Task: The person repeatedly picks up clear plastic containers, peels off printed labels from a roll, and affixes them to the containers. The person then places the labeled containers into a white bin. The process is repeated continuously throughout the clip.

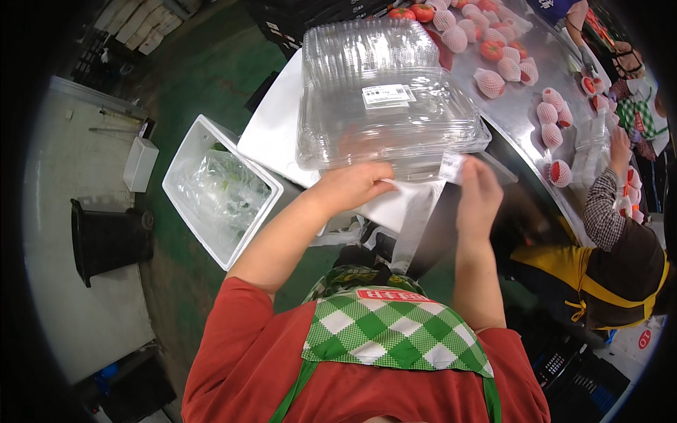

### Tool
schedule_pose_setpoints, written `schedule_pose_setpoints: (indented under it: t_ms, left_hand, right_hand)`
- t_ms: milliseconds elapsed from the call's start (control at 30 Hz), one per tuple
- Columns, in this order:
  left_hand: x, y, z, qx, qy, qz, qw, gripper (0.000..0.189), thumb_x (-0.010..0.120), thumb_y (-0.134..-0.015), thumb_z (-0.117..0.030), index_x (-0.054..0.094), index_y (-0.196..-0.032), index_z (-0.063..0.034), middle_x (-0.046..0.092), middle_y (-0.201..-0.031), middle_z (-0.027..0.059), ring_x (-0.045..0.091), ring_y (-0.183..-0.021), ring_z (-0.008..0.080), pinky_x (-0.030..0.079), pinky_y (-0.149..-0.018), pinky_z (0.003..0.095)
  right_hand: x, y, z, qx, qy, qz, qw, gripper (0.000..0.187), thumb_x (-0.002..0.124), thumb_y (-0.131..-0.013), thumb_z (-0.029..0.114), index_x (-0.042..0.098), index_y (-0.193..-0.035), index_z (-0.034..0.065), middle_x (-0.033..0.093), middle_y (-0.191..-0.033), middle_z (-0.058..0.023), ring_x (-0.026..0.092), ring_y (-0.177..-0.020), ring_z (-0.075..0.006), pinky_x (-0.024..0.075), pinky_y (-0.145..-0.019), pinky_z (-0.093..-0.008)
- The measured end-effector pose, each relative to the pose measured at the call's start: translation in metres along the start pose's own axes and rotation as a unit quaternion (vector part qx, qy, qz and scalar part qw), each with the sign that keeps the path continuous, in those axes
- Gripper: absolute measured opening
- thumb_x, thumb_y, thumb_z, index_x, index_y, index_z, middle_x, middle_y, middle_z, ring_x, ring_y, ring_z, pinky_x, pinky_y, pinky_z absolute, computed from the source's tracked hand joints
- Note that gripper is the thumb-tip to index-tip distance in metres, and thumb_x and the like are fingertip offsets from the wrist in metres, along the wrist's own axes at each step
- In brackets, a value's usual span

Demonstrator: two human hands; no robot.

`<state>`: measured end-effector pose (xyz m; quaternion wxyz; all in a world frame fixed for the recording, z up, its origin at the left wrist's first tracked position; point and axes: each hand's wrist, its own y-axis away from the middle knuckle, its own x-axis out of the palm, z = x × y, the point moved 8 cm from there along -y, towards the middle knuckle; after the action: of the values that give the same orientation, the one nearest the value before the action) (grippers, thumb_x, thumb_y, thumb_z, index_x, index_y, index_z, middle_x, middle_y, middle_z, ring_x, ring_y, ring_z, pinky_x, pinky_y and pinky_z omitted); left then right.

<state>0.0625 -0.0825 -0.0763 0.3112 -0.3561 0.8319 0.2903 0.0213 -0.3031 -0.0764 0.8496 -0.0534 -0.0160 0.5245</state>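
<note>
Clear plastic clamshell containers [338, 121] are stacked in front of me, the top one bearing a white printed label [386, 95]. Just below the stack's near edge, my left hand [357, 182] pinches a strip of white label backing paper [412, 198], which hangs down from the fingers. On the right, my right hand [478, 185] holds a small white label [451, 167] between thumb and fingertips, close to the near right corner of the stack. Behind, more clear containers stand nested on edge [370, 47].
A white foam box [193, 211] with bagged greens stands at left. Tomatoes, many in pink foam nets [489, 83], lie on the metal table [521, 113]. A co-worker in a brown top [624, 269] reaches over its right side; other people work beyond. Black crates [285, 21] stand behind.
</note>
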Motion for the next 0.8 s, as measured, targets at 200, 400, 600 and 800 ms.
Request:
schedule_pose_setpoints:
  t_ms: [200,400,600,800]
  left_hand:
    - [-0.018,0.002,-0.009,0.025,0.028,-0.004,0.999,0.019,0.063,-0.09,-0.019,0.069,-0.108,-0.0155,0.07,-0.102,0.005,0.066,-0.096,0.0263,0.052,-0.082,0.0354]
    - [-0.024,0.004,-0.009,-0.008,0.019,-0.005,1.0,0.02,0.063,-0.088,-0.016,0.069,-0.107,-0.0135,0.07,-0.103,0.0074,0.066,-0.096,0.0279,0.052,-0.083,0.0358]
    - [-0.016,0.003,-0.005,-0.005,0.016,-0.004,1.0,0.022,0.06,-0.088,-0.017,0.067,-0.109,-0.0136,0.069,-0.107,0.0087,0.066,-0.099,0.0282,0.051,-0.086,0.0366]
    - [-0.004,-0.006,0.008,-0.067,0.017,0.05,0.996,0.025,0.056,-0.09,-0.017,0.061,-0.114,-0.0124,0.068,-0.103,0.0136,0.065,-0.096,0.0303,0.05,-0.083,0.0396]
  right_hand:
    - [0.062,-0.051,-0.019,-0.083,0.089,0.158,0.98,0.027,0.071,-0.088,0.02,0.071,-0.107,0.0003,0.073,-0.099,-0.017,0.07,-0.091,-0.0251,0.0525,-0.08,-0.0357]
    - [0.133,-0.081,-0.042,-0.145,0.433,0.207,0.865,0.042,0.062,-0.091,0.031,0.063,-0.127,0.0082,0.06,-0.131,-0.0186,0.057,-0.122,-0.0346,0.0446,-0.102,-0.0464]
    - [0.141,-0.07,-0.045,-0.22,0.525,0.169,0.805,0.045,0.061,-0.091,0.035,0.061,-0.128,0.0085,0.059,-0.132,-0.018,0.055,-0.123,-0.0364,0.0426,-0.104,-0.0476]
    - [0.144,-0.067,-0.039,-0.205,0.495,0.148,0.831,0.044,0.062,-0.09,0.032,0.062,-0.127,0.008,0.059,-0.131,-0.0182,0.056,-0.121,-0.0374,0.0431,-0.103,-0.0483]
